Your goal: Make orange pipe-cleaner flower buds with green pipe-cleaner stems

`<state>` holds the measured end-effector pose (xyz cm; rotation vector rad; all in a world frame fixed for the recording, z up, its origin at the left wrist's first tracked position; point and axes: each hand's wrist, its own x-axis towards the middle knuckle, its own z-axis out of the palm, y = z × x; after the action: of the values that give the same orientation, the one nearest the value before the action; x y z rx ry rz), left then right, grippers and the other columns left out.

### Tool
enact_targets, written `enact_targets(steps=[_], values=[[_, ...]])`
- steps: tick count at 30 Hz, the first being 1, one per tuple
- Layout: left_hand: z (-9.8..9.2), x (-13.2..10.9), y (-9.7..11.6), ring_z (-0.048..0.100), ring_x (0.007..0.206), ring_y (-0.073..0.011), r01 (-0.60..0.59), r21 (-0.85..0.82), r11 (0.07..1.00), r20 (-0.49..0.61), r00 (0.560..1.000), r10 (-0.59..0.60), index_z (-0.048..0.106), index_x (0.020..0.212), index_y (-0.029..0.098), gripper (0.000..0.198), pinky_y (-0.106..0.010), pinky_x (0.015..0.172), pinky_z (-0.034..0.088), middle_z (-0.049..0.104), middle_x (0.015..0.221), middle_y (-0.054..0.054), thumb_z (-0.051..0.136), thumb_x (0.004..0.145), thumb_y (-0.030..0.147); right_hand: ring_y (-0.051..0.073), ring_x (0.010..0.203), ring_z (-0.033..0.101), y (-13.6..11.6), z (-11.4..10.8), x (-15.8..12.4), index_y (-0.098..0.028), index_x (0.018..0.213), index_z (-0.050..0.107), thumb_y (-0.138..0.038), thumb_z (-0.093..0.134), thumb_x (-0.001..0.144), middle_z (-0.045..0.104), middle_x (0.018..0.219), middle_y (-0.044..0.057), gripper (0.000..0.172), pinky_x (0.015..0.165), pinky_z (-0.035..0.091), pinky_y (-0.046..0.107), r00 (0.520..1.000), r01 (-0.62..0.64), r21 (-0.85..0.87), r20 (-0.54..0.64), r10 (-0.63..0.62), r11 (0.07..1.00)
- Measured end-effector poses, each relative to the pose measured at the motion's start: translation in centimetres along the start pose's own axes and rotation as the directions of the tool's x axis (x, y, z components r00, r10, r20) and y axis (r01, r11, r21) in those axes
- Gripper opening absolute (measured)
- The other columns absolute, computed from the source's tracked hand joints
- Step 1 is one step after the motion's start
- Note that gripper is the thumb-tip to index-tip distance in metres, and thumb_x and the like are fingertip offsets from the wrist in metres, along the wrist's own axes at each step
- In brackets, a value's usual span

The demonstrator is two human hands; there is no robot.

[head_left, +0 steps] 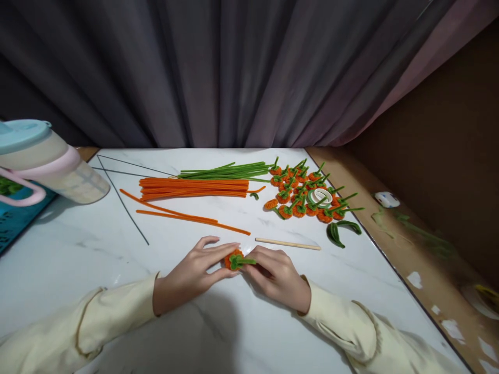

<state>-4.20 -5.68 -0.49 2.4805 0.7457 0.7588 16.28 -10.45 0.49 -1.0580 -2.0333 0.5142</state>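
A small orange pipe-cleaner pumpkin [228, 261] with a green top is held near the table's front middle. My left hand [195, 269] grips its orange body between thumb and fingers. From the other side, my right hand [277, 275] pinches at the green stem [248, 261], which points right; its fingertips are partly hidden. Just beyond the right hand lies a thin wooden stick [288, 243]. Loose orange pipe cleaners [187, 218] rest farther off, in front of an orange bundle [195, 188] and a green bundle [230, 170].
Several finished pumpkins [299, 209] cluster at the back right, with white tape rolls [322, 196] among them and curled green leaves [335, 235] in front. Dark thin wires [123, 201] lie left. A lidded tumbler [74, 171] stands far left. Behind hangs a grey curtain [202, 72].
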Motion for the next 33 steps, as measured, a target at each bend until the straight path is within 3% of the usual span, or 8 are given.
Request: enact_targets(steps=[6, 14, 16, 18, 21, 23, 28, 33], values=[[0.0, 0.1, 0.2, 0.066, 0.074, -0.0145, -0.076, -0.101, 0.992, -0.055, 0.996, 0.071, 0.059, 0.119, 0.026, 0.031, -0.035, 0.09, 0.05, 0.074, 0.093, 0.0, 0.056, 0.088, 0.031, 0.013, 0.061, 0.057, -0.4, 0.0, -0.1, -0.014, 0.089, 0.064, -0.018, 0.049, 0.09, 0.063, 0.07, 0.005, 0.015, 0.056, 0.044, 0.022, 1.0, 0.0, 0.053, 0.012, -0.001, 0.999], [0.1, -0.1, 0.1, 0.065, 0.082, -0.0158, -0.12, -0.16, 0.98, -0.04, 0.993, 0.115, 0.058, 0.122, 0.024, 0.034, -0.034, 0.088, 0.051, 0.072, 0.101, -0.003, 0.055, 0.089, 0.021, 0.012, 0.054, 0.051, -0.3, 0.4, -0.1, -0.015, 0.081, 0.062, -0.02, 0.047, 0.091, 0.058, 0.063, 0.003, 0.019, 0.052, 0.04, 0.022, 1.0, 0.015, 0.096, 0.021, -0.017, 0.995], [0.0, -0.2, 0.1, 0.065, 0.087, -0.0168, -0.036, -0.192, 0.981, 0.006, 0.999, 0.038, 0.061, 0.12, 0.025, 0.033, -0.033, 0.09, 0.051, 0.073, 0.099, -0.002, 0.057, 0.087, 0.022, 0.011, 0.055, 0.051, -0.3, 0.4, 0.0, -0.015, 0.081, 0.063, -0.019, 0.049, 0.09, 0.058, 0.063, 0.003, 0.017, 0.052, 0.04, 0.021, 1.0, 0.0, 0.11, 0.023, -0.003, 0.994], [-0.2, -0.1, 0.2, 0.063, 0.095, -0.0186, 0.121, -0.241, 0.963, 0.084, 0.991, -0.103, 0.064, 0.116, 0.025, 0.033, -0.031, 0.09, 0.051, 0.073, 0.097, -0.001, 0.062, 0.083, 0.024, 0.011, 0.055, 0.051, -0.4, 0.4, 0.0, -0.015, 0.082, 0.063, -0.019, 0.05, 0.089, 0.059, 0.064, 0.003, 0.015, 0.052, 0.04, 0.021, 1.0, -0.012, 0.115, 0.014, 0.011, 0.993], [-0.8, 0.2, 0.6, 0.061, 0.103, -0.021, 0.379, -0.366, 0.85, 0.236, 0.921, -0.31, 0.062, 0.118, 0.023, 0.045, -0.03, 0.092, 0.051, 0.069, 0.109, -0.003, 0.07, 0.075, 0.028, 0.011, 0.052, 0.048, -0.5, 0.3, 0.1, -0.015, 0.083, 0.064, -0.018, 0.051, 0.088, 0.058, 0.062, 0.003, 0.014, 0.049, 0.039, 0.021, 0.999, -0.02, 0.095, -0.024, 0.023, 0.995], [-1.1, 0.6, 0.9, 0.062, 0.105, -0.0213, 0.485, -0.46, 0.744, 0.322, 0.872, -0.369, 0.06, 0.121, 0.022, 0.05, -0.03, 0.094, 0.05, 0.065, 0.118, -0.005, 0.071, 0.073, 0.03, 0.01, 0.051, 0.047, -0.6, 0.2, 0.1, -0.016, 0.083, 0.064, -0.018, 0.051, 0.088, 0.057, 0.061, 0.002, 0.014, 0.048, 0.038, 0.021, 0.999, -0.02, 0.083, -0.042, 0.024, 0.996], [-1.4, 1.2, 1.1, 0.063, 0.102, -0.0216, 0.544, -0.562, 0.624, 0.384, 0.839, -0.386, 0.067, 0.11, 0.017, 0.035, -0.03, 0.093, 0.05, 0.068, 0.111, -0.006, 0.067, 0.077, 0.028, 0.011, 0.056, 0.052, -0.6, 0.2, 0.1, -0.016, 0.084, 0.063, -0.019, 0.052, 0.089, 0.06, 0.066, 0.003, 0.012, 0.051, 0.042, 0.022, 0.997, -0.027, 0.109, -0.07, 0.035, 0.994], [-1.4, 1.1, 1.0, 0.062, 0.105, -0.0223, 0.562, -0.618, 0.55, 0.394, 0.827, -0.401, 0.061, 0.119, 0.019, 0.044, -0.03, 0.089, 0.052, 0.067, 0.115, -0.007, 0.069, 0.076, 0.03, 0.012, 0.06, 0.055, -0.3, 0.2, -0.1, -0.016, 0.089, 0.064, -0.02, 0.053, 0.089, 0.063, 0.07, 0.004, 0.011, 0.054, 0.045, 0.023, 0.997, -0.029, 0.115, -0.069, 0.037, 0.993]])
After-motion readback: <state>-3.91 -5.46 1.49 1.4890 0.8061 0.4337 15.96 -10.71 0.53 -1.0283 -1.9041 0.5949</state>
